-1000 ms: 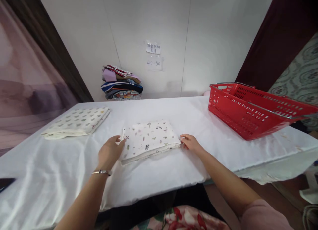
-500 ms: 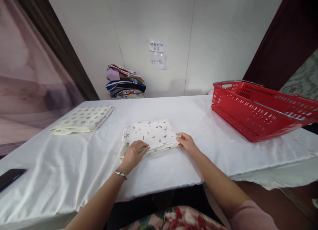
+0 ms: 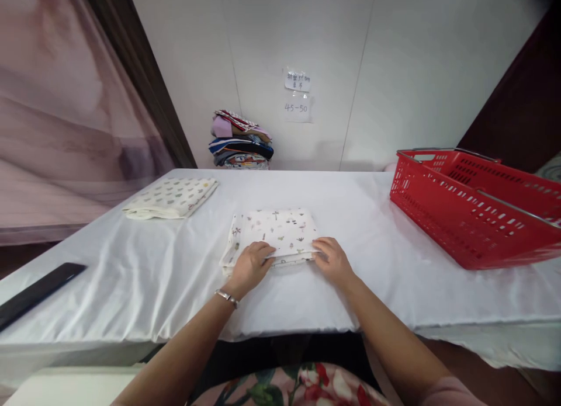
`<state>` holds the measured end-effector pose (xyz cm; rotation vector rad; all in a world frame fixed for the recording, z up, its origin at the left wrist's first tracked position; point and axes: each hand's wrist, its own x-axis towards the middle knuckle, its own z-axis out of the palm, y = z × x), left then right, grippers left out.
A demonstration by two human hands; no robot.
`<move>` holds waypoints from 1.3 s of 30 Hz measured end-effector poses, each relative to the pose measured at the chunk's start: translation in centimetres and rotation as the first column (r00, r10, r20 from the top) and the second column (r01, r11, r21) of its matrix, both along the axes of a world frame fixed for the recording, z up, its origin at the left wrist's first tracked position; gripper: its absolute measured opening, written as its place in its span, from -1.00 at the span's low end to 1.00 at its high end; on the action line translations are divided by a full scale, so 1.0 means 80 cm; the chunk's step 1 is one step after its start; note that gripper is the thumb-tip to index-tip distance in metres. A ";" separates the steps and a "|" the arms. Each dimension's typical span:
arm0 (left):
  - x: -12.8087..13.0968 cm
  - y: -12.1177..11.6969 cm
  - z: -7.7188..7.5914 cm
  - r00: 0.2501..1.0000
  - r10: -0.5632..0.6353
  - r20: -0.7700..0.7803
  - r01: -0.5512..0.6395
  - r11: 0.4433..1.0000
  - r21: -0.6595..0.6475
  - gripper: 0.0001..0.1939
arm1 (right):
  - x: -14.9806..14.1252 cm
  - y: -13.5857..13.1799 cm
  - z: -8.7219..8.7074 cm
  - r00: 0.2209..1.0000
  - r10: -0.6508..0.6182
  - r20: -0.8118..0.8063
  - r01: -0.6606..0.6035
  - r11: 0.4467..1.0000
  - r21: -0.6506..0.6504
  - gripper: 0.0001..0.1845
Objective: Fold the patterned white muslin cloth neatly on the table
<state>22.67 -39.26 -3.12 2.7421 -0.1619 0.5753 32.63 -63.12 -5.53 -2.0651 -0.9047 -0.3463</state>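
A folded white cloth (image 3: 274, 229) with small printed figures lies flat on the white-covered table (image 3: 350, 210) in front of me. My left hand (image 3: 253, 264) pinches the near edge of its upper layer, left of the middle. At the near right corner, my right hand (image 3: 332, 259) grips the same cloth between thumb and fingers. Below the held edge, the lower layers show as a thin printed strip. Farther left rests a second folded cloth (image 3: 173, 197), cream with grey spots, apart from both hands.
A red shopping basket (image 3: 456, 222) with metal handles stands on the right. Folded fabrics (image 3: 241, 142) are stacked by the back wall, left of two paper notes (image 3: 298, 96). A dark phone-like slab (image 3: 41, 292) lies at the left front edge.
My view has turned a little left, so everything appears shifted rightward. My left hand has slid slightly right along the cloth's near edge, closer to my right hand. Both still hold it.
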 end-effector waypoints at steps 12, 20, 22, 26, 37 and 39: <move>-0.044 0.041 0.001 0.966 0.242 0.092 -0.254 0.954 0.162 -0.67 | 0.000 0.009 -0.002 0.965 0.051 0.258 -0.004 0.984 -0.179 -0.74; -0.070 0.058 0.001 0.957 0.256 0.138 -0.271 0.956 0.112 -0.75 | 0.012 0.018 0.005 0.940 0.124 0.317 -0.019 0.949 -0.314 -0.71; -0.075 0.060 0.000 0.961 0.241 0.136 -0.256 0.960 0.110 -0.75 | 0.014 0.010 -0.002 0.933 0.118 0.339 -0.016 0.957 -0.289 -0.72; -0.079 0.061 -0.001 0.969 0.191 0.156 -0.209 0.972 0.108 -0.76 | 0.015 -0.001 -0.012 0.920 0.119 0.373 -0.026 0.969 -0.244 -0.70; -0.080 0.062 -0.009 0.974 0.177 0.140 -0.185 0.982 0.049 -0.75 | 0.011 -0.006 -0.010 0.927 0.099 0.363 -0.011 0.972 -0.236 -0.70; -0.080 0.063 -0.011 0.973 0.187 0.136 -0.192 0.981 0.024 -0.74 | 0.010 -0.006 -0.010 0.928 0.118 0.355 -0.029 0.969 -0.246 -0.70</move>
